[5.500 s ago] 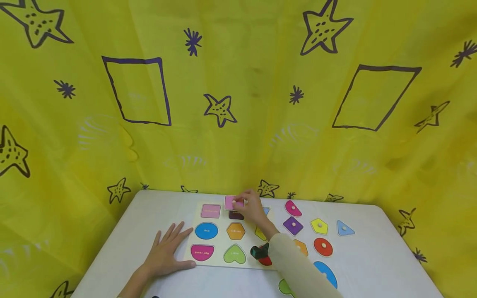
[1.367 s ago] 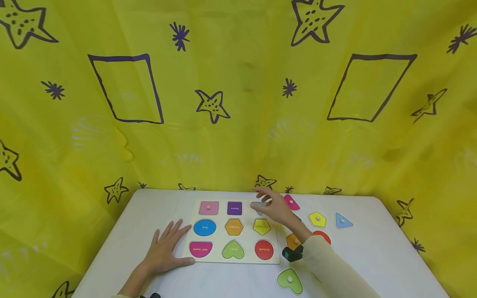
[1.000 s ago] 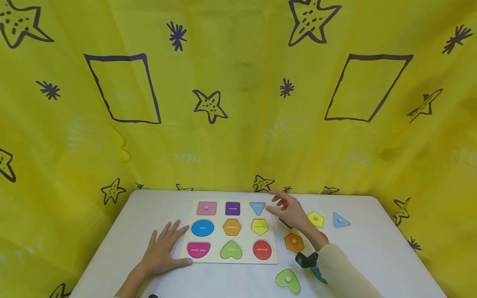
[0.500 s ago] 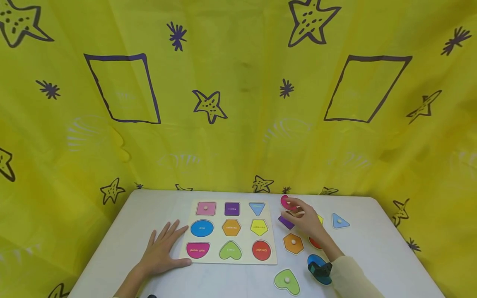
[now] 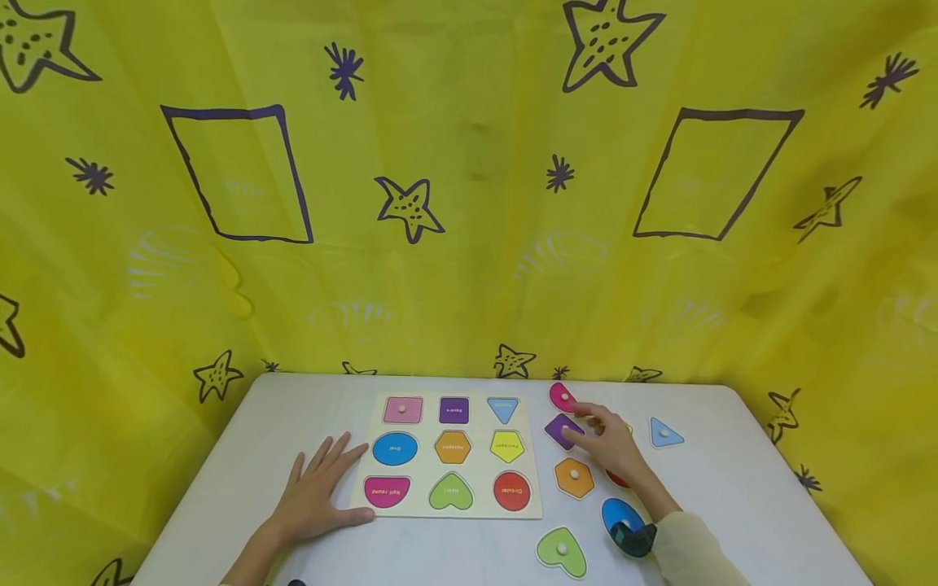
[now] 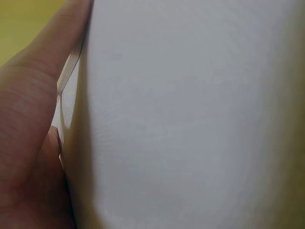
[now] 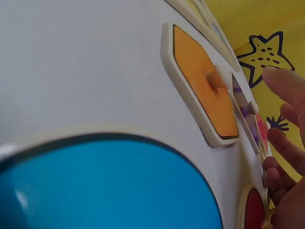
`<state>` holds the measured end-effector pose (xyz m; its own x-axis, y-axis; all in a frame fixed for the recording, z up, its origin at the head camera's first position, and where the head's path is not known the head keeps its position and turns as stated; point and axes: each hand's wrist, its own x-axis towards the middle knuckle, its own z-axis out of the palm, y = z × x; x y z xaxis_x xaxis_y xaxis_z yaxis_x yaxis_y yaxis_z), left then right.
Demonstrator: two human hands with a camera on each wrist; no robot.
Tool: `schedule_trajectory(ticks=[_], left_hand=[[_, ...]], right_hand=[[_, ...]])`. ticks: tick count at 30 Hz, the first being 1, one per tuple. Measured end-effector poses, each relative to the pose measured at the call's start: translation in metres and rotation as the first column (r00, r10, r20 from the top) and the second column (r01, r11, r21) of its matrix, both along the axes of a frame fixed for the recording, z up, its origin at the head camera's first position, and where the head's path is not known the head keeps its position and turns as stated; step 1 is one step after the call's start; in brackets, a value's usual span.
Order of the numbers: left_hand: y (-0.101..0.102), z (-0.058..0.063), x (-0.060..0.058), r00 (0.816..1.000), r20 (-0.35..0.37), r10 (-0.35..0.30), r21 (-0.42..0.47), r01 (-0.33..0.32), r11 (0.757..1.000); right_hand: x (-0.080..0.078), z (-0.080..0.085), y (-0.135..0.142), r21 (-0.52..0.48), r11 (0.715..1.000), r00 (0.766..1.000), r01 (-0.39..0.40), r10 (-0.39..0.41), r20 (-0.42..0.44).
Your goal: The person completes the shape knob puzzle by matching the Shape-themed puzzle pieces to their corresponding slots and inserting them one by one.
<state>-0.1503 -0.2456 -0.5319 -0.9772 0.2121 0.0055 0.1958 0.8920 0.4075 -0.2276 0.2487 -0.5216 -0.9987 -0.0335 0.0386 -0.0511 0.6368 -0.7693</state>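
In the head view my left hand [image 5: 311,498] lies with fingers spread at the left edge of the cream puzzle board [image 5: 535,506], its fingertips touching it. My right hand [image 5: 607,439] is over the purple square piece [image 5: 558,429]. Its thumb and fingers are apart near the square's knob [image 7: 252,108], without gripping it in the right wrist view. Above the square lies a pink half-round piece [image 5: 562,397]; below it, an orange hexagon piece [image 5: 572,480]. A pink knobbed rectangle [image 5: 403,410] sits in the board's top left slot. My right hand partly covers yellow and red pieces.
Right of the board on the white table [image 5: 762,521] lie a light blue triangle piece [image 5: 665,434], a blue oval piece [image 5: 620,514] partly covered by a black wrist device [image 5: 633,538], and a green heart piece [image 5: 562,553]. A yellow curtain [image 5: 454,309] hangs behind the table.
My right hand set the pink rectangle in the board's top left slot and let go. It then moved right, off the board, to the purple square. My left hand stays at the board's edge.
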Motion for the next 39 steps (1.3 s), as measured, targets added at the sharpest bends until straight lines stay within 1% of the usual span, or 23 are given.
schedule_trajectory(ticks=[5, 10, 16, 18, 23, 26, 28, 34, 39], left_hand=[[0.000, 0.003, 0.000, 1.000, 0.002, 0.005, 0.016, -0.005, 1.000], [0.000, 0.002, 0.001, 1.000, -0.004, 0.010, 0.023, -0.010, 1.000], [0.001, 0.004, 0.003, 1.000, -0.004, 0.002, 0.043, -0.002, 0.999], [0.001, 0.002, 0.003, 1.000, -0.025, 0.000, 0.062, 0.002, 0.998], [0.000, -0.007, 0.002, 0.997, -0.078, -0.005, 0.097, 0.012, 0.995], [0.000, -0.007, 0.001, 0.997, -0.081, -0.006, 0.103, 0.015, 0.995], [0.000, -0.006, 0.001, 0.997, -0.072, -0.009, 0.104, 0.017, 0.994], [0.003, 0.003, 0.002, 1.000, -0.005, -0.004, 0.061, 0.004, 0.998], [0.003, 0.002, 0.001, 1.000, 0.001, 0.002, 0.043, -0.002, 0.999]], right_hand=[[0.000, 0.000, -0.005, 0.021, 1.000, 1.000, 0.008, -0.008, 0.026], [0.001, 0.001, -0.009, 0.032, 0.999, 1.000, 0.013, -0.014, 0.016], [0.001, -0.003, -0.010, 0.066, 0.997, 0.999, 0.036, -0.035, -0.021], [0.001, -0.005, -0.010, 0.080, 0.996, 0.998, 0.041, -0.038, -0.042], [0.000, -0.008, -0.010, 0.097, 0.994, 0.996, 0.059, -0.052, -0.072], [0.001, -0.008, -0.011, 0.098, 0.993, 0.995, 0.061, -0.053, -0.081], [0.001, -0.007, -0.012, 0.098, 0.993, 0.995, 0.065, -0.057, -0.081], [0.002, -0.008, -0.011, 0.097, 0.992, 0.995, 0.078, -0.071, -0.072], [0.001, -0.010, -0.010, 0.113, 0.991, 0.993, 0.077, -0.066, -0.097]])
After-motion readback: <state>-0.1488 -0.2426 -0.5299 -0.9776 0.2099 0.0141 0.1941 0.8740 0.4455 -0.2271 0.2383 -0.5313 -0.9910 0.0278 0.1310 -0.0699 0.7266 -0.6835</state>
